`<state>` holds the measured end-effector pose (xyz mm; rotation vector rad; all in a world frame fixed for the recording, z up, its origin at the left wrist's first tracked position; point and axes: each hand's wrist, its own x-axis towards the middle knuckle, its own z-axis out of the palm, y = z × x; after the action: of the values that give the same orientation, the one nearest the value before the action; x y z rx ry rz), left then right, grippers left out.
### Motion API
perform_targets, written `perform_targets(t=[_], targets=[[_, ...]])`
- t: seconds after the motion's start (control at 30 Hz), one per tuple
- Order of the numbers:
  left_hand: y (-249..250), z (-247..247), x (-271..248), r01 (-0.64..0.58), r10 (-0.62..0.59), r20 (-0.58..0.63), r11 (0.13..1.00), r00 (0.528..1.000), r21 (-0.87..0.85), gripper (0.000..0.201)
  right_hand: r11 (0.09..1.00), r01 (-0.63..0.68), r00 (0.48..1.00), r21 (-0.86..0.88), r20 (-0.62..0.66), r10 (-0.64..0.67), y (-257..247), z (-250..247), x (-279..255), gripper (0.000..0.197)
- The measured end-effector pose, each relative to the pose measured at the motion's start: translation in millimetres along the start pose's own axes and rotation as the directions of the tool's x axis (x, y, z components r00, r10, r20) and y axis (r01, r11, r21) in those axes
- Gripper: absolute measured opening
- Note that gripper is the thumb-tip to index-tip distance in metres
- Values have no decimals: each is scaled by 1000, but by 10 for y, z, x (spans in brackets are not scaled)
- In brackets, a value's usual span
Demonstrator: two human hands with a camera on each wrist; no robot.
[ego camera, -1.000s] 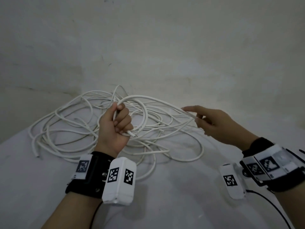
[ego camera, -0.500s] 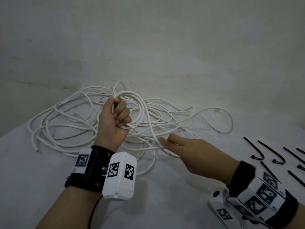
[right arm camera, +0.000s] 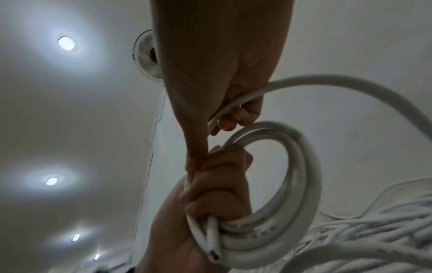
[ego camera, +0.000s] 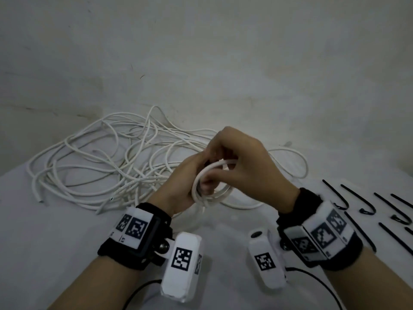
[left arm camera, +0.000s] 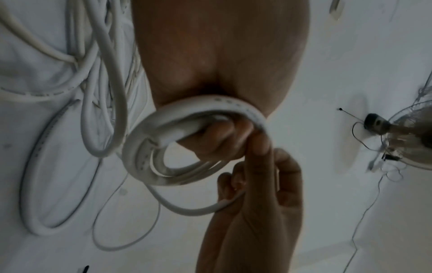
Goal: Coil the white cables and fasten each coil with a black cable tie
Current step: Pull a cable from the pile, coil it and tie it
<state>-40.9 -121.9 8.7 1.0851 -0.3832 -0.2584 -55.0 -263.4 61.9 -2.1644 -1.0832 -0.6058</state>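
Note:
A small coil of white cable (ego camera: 210, 186) hangs in my left hand (ego camera: 185, 182), whose fingers curl round its turns; the cut cable end (right arm camera: 214, 255) sticks out below the fist. My right hand (ego camera: 241, 166) has come over the coil and grips the running strand (right arm camera: 236, 106), with a fingertip (left arm camera: 259, 142) against the top of the loop. The coil (left arm camera: 187, 147) shows two or three turns in the left wrist view. A loose tangle of white cable (ego camera: 107, 162) lies on the white table behind and left. Several black cable ties (ego camera: 366, 204) lie at the right.
The white table (ego camera: 67, 253) meets a pale wall (ego camera: 201, 63) close behind the tangle. A cable loop (ego camera: 297, 162) trails right of my hands toward the ties. Black sensor leads (ego camera: 317, 280) run off both wrist units near the front edge.
My right hand swung from the table up to the left hand, carrying a strand onto the coil. The left hand with the coil moved right and nearer to me.

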Motion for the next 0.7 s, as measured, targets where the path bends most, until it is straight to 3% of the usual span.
perform_targets(t=[0.07,0.13,0.27,0.4,0.57,0.7], targets=[[44,5,15,84,-76,58,984,995,-158,39,991,-93,988,94,-112,104,55,-8,-17,26],[47,-8,5,125,-110,85,971,990,-205,40,980,-151,971,130,-164,172,105,22,-34,24],[78,-43,-13,105,-72,126,956,989,-274,42,972,-230,948,50,-216,235,241,91,-41,12],[88,-22,-32,16,-13,22,986,1000,-165,44,911,-359,929,201,-17,370,300,78,-40,25],[91,12,6,-72,85,-118,992,989,108,36,795,-436,890,422,69,451,268,68,-64,32],[58,58,-2,-72,88,-86,982,992,177,36,530,-531,834,661,298,465,268,32,-100,34]])
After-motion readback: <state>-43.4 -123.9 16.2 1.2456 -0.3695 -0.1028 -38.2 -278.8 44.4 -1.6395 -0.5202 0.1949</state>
